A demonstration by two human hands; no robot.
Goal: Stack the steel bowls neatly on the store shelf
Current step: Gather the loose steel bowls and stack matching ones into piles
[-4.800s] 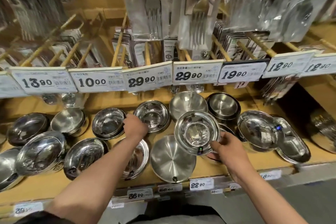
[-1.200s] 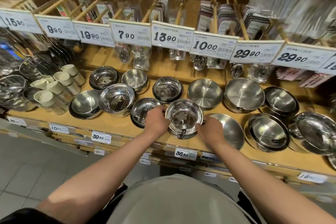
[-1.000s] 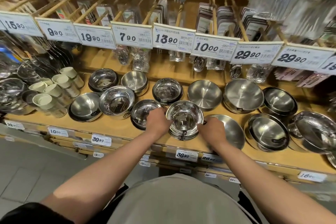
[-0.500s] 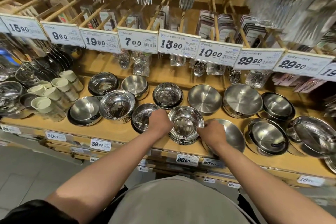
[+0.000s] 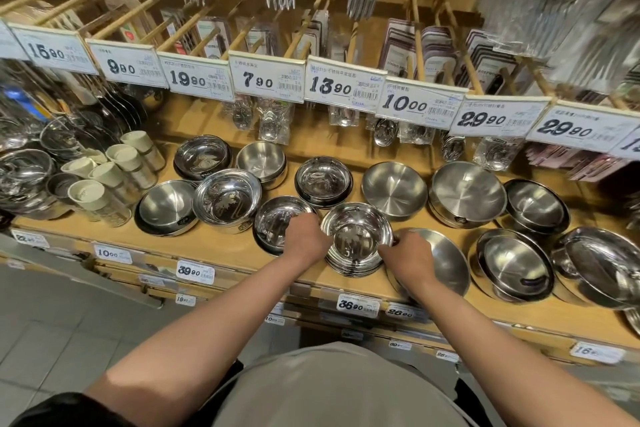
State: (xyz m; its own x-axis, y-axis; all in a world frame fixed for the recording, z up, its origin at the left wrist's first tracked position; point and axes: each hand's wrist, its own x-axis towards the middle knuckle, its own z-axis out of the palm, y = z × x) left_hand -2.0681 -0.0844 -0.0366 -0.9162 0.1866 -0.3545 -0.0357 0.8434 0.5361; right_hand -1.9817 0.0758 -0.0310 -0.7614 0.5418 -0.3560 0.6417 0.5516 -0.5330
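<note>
A wooden shelf runs across a shop display, its front edge lined with small price labels. Above it, wooden pegs carry packaged cutlery behind a row of white price cards. Grey floor tiles lie below at left.

Wooden shelf, price tags along front edge. Landmark: nested bowl stack near front edge, centre. Left of stack: shiny bowl touching it, then polished bowl, matte bowl, cream cups. Behind stack: matte bowl. Right of stack: tilted wide bowl.
</note>
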